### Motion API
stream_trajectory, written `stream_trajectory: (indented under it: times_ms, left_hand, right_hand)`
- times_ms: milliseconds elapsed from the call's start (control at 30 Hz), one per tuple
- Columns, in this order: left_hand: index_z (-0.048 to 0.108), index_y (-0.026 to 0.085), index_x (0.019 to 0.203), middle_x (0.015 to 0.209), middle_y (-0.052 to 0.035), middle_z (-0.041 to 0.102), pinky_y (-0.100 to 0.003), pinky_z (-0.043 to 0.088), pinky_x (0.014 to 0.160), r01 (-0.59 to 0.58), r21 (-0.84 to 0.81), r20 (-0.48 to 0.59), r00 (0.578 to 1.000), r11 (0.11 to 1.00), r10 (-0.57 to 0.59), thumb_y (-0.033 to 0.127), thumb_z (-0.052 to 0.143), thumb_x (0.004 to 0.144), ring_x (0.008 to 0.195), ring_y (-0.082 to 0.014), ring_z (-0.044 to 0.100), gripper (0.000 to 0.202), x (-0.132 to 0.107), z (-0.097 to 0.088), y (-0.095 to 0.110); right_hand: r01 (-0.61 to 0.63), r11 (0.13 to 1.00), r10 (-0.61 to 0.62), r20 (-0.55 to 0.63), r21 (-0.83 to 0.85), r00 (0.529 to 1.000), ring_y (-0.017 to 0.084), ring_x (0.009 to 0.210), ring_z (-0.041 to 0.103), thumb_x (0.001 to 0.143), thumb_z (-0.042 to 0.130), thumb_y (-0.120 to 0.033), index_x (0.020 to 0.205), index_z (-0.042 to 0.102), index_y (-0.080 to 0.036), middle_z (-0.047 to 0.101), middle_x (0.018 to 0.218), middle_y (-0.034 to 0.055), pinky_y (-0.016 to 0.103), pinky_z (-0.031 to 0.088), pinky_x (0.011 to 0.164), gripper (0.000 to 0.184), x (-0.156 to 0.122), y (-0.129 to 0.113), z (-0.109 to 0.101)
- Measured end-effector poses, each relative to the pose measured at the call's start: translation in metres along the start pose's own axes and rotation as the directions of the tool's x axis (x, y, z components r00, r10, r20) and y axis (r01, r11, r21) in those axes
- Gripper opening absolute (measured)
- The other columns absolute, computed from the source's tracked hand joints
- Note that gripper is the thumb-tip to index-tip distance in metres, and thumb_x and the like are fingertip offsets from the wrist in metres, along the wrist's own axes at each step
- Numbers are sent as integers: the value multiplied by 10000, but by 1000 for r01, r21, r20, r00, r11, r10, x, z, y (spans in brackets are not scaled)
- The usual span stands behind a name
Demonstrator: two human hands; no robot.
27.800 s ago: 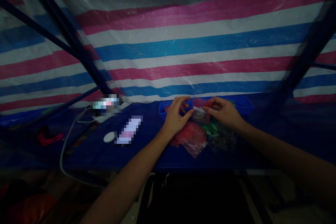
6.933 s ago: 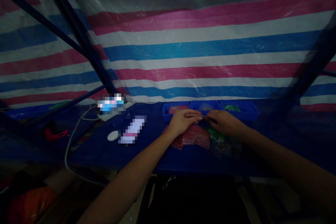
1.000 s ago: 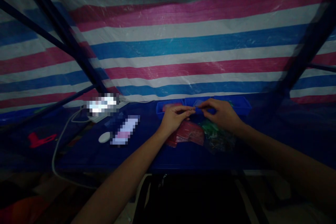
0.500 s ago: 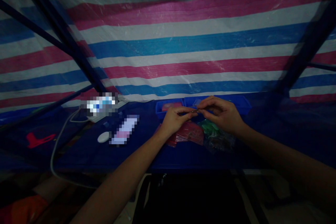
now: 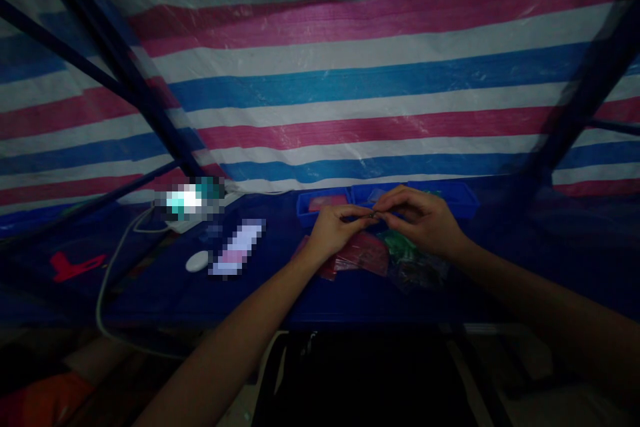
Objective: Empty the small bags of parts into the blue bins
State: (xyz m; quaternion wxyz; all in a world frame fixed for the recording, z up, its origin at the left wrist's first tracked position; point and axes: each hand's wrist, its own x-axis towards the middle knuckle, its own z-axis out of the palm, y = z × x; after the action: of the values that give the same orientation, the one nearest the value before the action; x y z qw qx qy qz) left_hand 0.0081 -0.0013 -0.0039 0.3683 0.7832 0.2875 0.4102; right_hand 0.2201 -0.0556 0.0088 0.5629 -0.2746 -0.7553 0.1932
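Note:
My left hand [image 5: 334, 230] and my right hand [image 5: 423, 219] meet at their fingertips above the blue table. Both are closed in a pinch on a small dark piece [image 5: 373, 215], too tiny to name. Below my left hand lie red plastic bags [image 5: 363, 253]. Under my right hand are a clear bag with green contents [image 5: 400, 245] and a clear bag with dark contents [image 5: 420, 273]. Just behind the hands stand a blue tray with a pink packet [image 5: 327, 201] in it and a second blue tray [image 5: 463, 199], partly covered by my right hand.
To the left lie a blurred-out phone [image 5: 237, 247], a white round case [image 5: 198, 261] and a white power strip [image 5: 193, 219] with a cable. A red object [image 5: 75, 267] is farther left. Blue metal posts [image 5: 555, 133] and a striped tarp [image 5: 350, 93] stand behind. Someone's arm [image 5: 97, 357] shows at lower left.
The fingertips of both hands have shifted slightly around the small dark piece. My right hand's fingers are a little nearer the left hand. The bags and trays stay where they were.

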Motion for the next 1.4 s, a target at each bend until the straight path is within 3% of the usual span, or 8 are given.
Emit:
stream_trajectory:
  times_ms: [400, 700, 833, 967, 1100, 1200, 1400]
  left_hand:
    - [808, 222, 1107, 1129, -74, 796, -398, 560, 1024, -65, 55, 64, 996, 996, 61, 259, 728, 901, 1067, -234, 747, 224, -1, -1, -5]
    - [804, 214, 1111, 1158, -95, 784, -381, 572, 958, -76, 80, 96, 993, 994, 68, 342, 686, 950, 1077, -240, 734, 237, -2, -1, -13]
    - [805, 210, 1085, 1104, -89, 790, -360, 573, 915, -84, 49, 72, 994, 995, 81, 351, 691, 950, 1006, -222, 737, 226, -1, -1, -8]
    - [813, 201, 1028, 1078, -92, 776, -335, 564, 894, -119, 19, -44, 992, 993, 119, 385, 724, 927, 989, -208, 713, 228, 4, -4, -6]
    - [811, 198, 1009, 1067, -93, 754, -274, 552, 690, -49, -51, -51, 998, 998, 46, 425, 742, 907, 777, -148, 675, 258, 6, -6, -10]
    - [807, 187, 997, 1036, -92, 752, -266, 546, 646, 0, -91, -15, 1000, 996, -2, 436, 748, 896, 673, -116, 642, 275, 6, -4, -11]
    - [767, 174, 1144, 1115, -112, 767, -301, 618, 698, 91, -270, -50, 993, 959, -108, 416, 808, 838, 790, -160, 707, 393, 6, 1, -11]
  right_hand:
    - [43, 979, -25, 96, -197, 995, 203, 927, 709, 916, 700, -201, 1001, 723, -252, 747, 1019, 42, 380, 581, 819, 101, 1, 5, -1]
    - [-61, 954, 91, 87, -293, 992, 166, 756, 646, 907, 737, -262, 1045, 737, -242, 743, 990, 31, 328, 524, 682, 139, 3, 10, -2]
    - [-104, 944, 132, 67, -313, 989, 175, 767, 665, 904, 749, -317, 1078, 733, -232, 749, 1014, 41, 331, 537, 693, 194, 4, 9, -3]
    - [-127, 946, 148, 49, -298, 988, 201, 810, 706, 899, 749, -358, 1103, 731, -234, 764, 1066, 57, 355, 574, 738, 239, 3, 11, -3]
    - [-201, 958, 212, 33, -206, 977, 229, 884, 752, 905, 738, -365, 1093, 735, -245, 788, 1056, 49, 378, 611, 794, 223, -1, 17, 0]
    - [-227, 964, 231, 16, -141, 973, 237, 910, 762, 900, 744, -391, 1066, 740, -242, 792, 1033, 51, 382, 622, 810, 223, -2, 20, 2]
    - [-268, 946, 248, -126, -183, 961, 222, 844, 756, 885, 752, -360, 1015, 735, -210, 786, 966, 58, 353, 622, 748, 199, 1, 19, 0]
